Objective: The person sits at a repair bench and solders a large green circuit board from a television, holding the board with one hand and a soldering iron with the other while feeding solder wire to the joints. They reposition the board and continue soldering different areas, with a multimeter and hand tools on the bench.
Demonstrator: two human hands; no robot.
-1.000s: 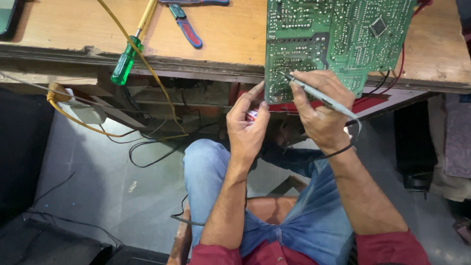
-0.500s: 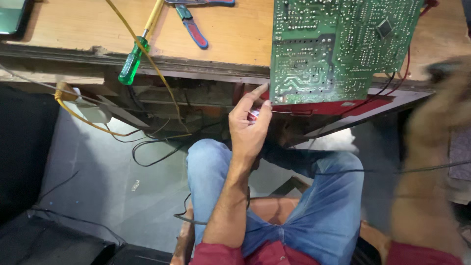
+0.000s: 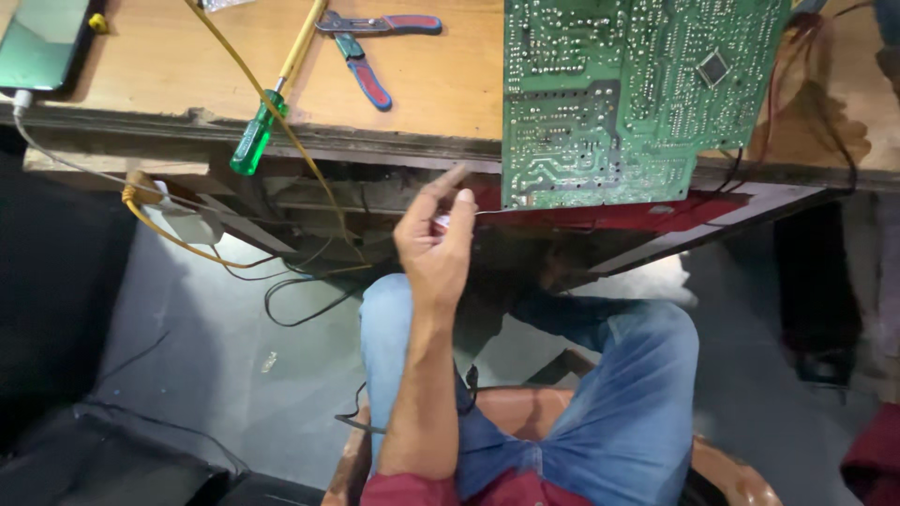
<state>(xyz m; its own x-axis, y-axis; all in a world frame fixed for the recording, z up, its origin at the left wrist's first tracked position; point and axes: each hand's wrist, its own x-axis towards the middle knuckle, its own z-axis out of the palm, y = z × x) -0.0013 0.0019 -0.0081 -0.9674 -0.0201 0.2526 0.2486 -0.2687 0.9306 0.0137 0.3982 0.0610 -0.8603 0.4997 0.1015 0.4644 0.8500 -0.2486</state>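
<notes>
Fingers [image 3: 448,208] of the left hand [image 3: 433,245] are curled and pinched on a thin silvery strand, apparently solder wire [image 3: 487,212], whose free end runs toward the lower edge of the green circuit board [image 3: 619,103]; index finger points up-right. The right hand is out of view; its state cannot be told.

Largest to smallest:
- Wooden workbench [image 3: 169,84], worn front edge, fills the top of the view.
- Person's legs in blue jeans [image 3: 600,394] on a brown seat below the bench.
- Circuit board, solder side up, overhangs the bench edge and rests partly on a red panel [image 3: 656,217] beneath it.
- Dark phone [image 3: 42,42] at the top left corner, white cable plugged in and trailing off the edge.
- Screwdriver, green handle [image 3: 251,141] and yellow shaft, lies with its handle past the bench edge.
- Pliers with red and blue grips [image 3: 366,56], behind the screwdriver.
- Yellow wire [image 3: 234,80] crosses the bench and loops underneath.

Risks, as judged:
- Board sits well over the edge; a nudge from the left hand could tip or slide it.
- Screwdriver handle overhangs; a tug on the yellow wire lying across it could drop it.
- Thin strand is held only by fingertips; it could slip or bend off target.
</notes>
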